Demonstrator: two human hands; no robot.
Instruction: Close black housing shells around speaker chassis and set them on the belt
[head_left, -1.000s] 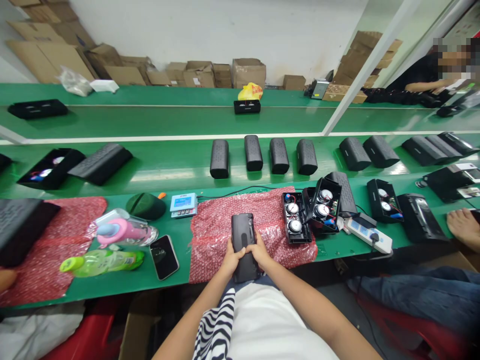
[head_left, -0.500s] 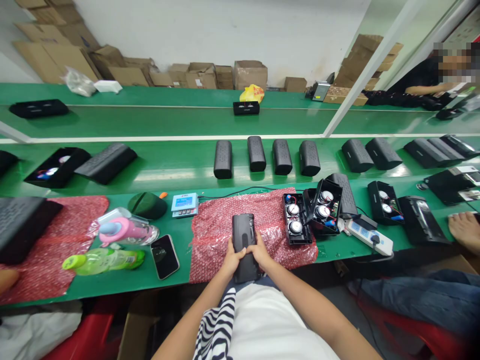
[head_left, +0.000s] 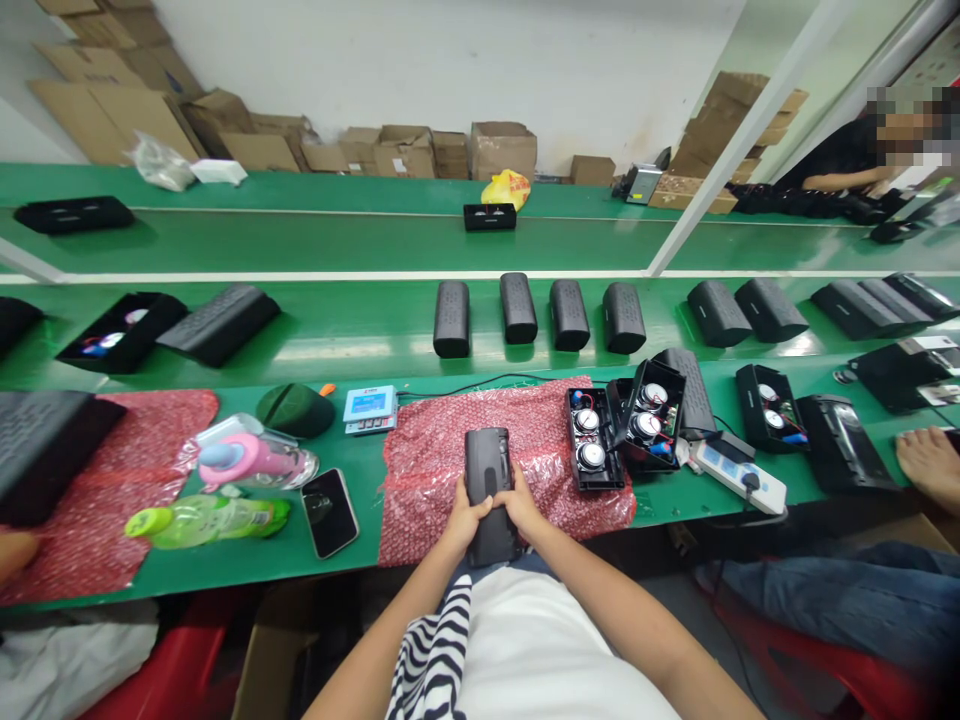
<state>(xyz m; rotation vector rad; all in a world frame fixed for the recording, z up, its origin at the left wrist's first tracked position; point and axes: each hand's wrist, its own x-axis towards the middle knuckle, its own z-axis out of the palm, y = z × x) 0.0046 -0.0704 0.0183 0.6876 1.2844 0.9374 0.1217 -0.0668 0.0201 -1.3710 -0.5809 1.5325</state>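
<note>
A black speaker (head_left: 486,455) is held between my hands close to my body, over the front edge of the red bubble wrap (head_left: 424,465). My left hand (head_left: 466,515) grips its left side and my right hand (head_left: 523,505) its right side, with both thumbs meeting on the upper face. The fingers beneath are hidden. Right of my hands, an opened speaker housing (head_left: 595,440) lies on the wrap with its drivers and wires showing. Beside it, another opened housing (head_left: 651,415) rests tilted.
Several closed speakers (head_left: 453,318) stand on the green conveyor (head_left: 345,325). To my left are a phone (head_left: 330,513), a green bottle (head_left: 214,522), a pink-lidded bottle (head_left: 255,462) and a small blue-screened device (head_left: 370,408). A power strip (head_left: 739,475) lies right, near a co-worker's hand (head_left: 930,465).
The speakers on the near conveyor have shifted slightly right, and those on the farther one slightly left. My hands and the held speaker look unchanged.
</note>
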